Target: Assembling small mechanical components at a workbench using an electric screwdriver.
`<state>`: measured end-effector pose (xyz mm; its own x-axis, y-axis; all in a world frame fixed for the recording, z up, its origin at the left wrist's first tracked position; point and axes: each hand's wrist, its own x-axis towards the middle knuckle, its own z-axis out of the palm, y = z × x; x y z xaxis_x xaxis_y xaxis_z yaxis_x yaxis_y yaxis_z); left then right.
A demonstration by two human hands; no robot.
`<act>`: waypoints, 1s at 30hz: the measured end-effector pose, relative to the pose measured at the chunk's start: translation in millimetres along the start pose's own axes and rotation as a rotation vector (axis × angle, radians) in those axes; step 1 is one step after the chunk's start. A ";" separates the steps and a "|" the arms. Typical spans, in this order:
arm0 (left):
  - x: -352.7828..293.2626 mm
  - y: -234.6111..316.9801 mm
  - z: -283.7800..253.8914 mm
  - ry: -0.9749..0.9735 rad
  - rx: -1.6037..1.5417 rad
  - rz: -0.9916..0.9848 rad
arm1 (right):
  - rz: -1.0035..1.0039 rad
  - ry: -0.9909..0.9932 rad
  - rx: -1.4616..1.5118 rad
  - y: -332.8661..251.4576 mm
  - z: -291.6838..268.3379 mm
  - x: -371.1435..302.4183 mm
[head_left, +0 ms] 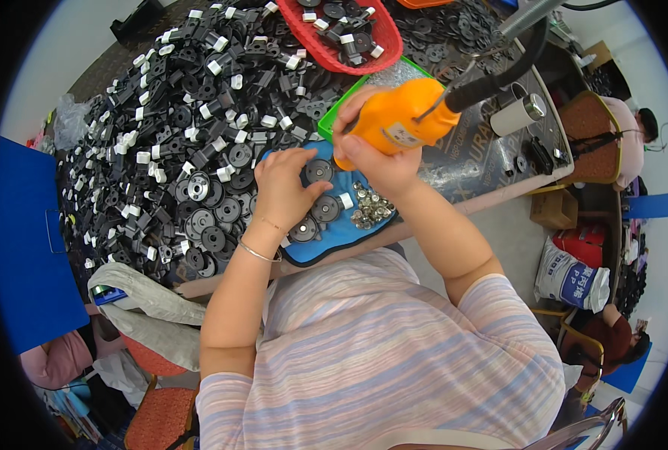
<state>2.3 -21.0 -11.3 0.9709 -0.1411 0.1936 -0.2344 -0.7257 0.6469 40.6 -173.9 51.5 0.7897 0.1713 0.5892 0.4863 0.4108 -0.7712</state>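
My right hand (379,161) is wrapped round an orange power driver (405,112), whose black hose runs up to the right. The driver's lower tip is hidden behind my hand. Just left of it, my left hand (285,184) curves round a black round plastic part (319,172) with a metal centre, thumb and fingertips at its edge. More round parts lie by my left thumb, one with a white tab (345,200). All of these rest on a blue mat (334,238). Beside them sits a pile of small shiny metal pieces (371,206).
A large heap of black parts with white tabs (176,112) covers the table's left side. Beyond my hands are a red basket (390,34) and a green-rimmed tray (326,124). A pale cup (518,115) stands at the right. Other people sit further off at the right.
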 end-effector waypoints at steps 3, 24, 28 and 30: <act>4.6 4.3 -2.3 -0.063 0.101 -0.038 | 0.030 0.012 0.003 6.3 1.4 1.7; 7.9 2.0 -2.9 -0.141 0.160 -0.071 | -0.054 -0.074 0.156 -17.6 -39.5 29.7; 8.9 6.8 -3.8 -0.128 0.165 -0.082 | 0.039 0.132 0.047 -11.5 -65.0 19.1; 8.2 6.4 -2.9 -0.133 0.157 -0.101 | 0.084 0.128 -0.010 -7.2 -69.6 11.2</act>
<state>8.6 -24.8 -3.4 0.9894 -0.1426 0.0281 -0.1355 -0.8349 0.5335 72.0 -237.2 46.9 0.8689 0.0889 0.4869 0.4192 0.3910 -0.8194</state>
